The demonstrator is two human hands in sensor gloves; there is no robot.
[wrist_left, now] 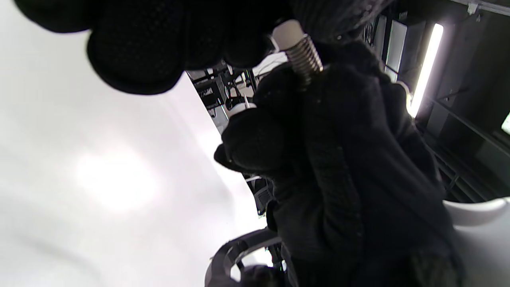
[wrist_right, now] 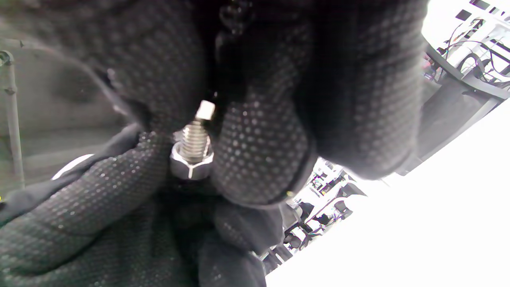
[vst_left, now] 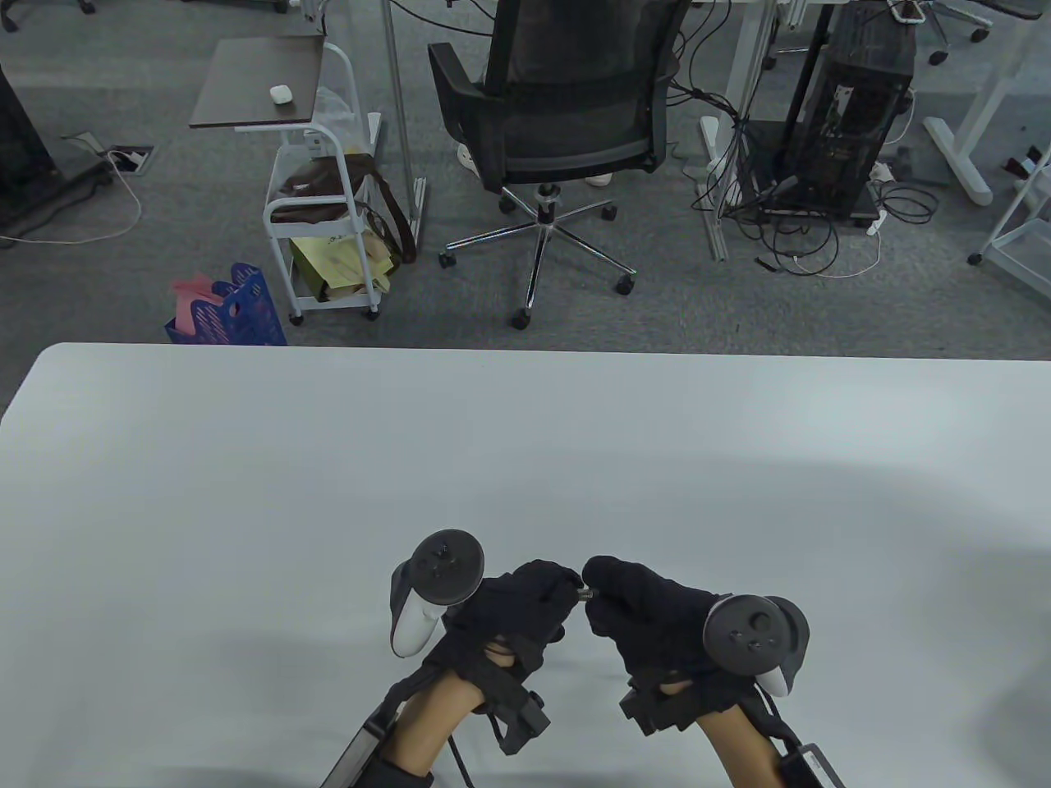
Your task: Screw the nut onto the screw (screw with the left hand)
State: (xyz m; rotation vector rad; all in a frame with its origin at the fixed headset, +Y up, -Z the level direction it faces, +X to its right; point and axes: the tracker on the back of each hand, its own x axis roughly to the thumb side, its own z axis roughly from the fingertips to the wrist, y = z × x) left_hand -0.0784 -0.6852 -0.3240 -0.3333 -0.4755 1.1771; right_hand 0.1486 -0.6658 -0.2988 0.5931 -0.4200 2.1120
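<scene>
While our left hand [vst_left: 513, 616] pinches the nut [wrist_right: 190, 165], our right hand [vst_left: 649, 616] grips the screw [wrist_right: 195, 137] threaded through it.

The left hand's gloved fingers [wrist_left: 135, 44] hung in from the top edge. A threaded screw [wrist_left: 305, 57] ran between them and the right hand [wrist_left: 350, 167], above the white table [wrist_left: 79, 179]

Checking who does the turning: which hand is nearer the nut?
Left. The left hand has its fingers right at the nut, apparently gripping it. The right hand pinches the screw farther along its thread, next to the nut.
</scene>
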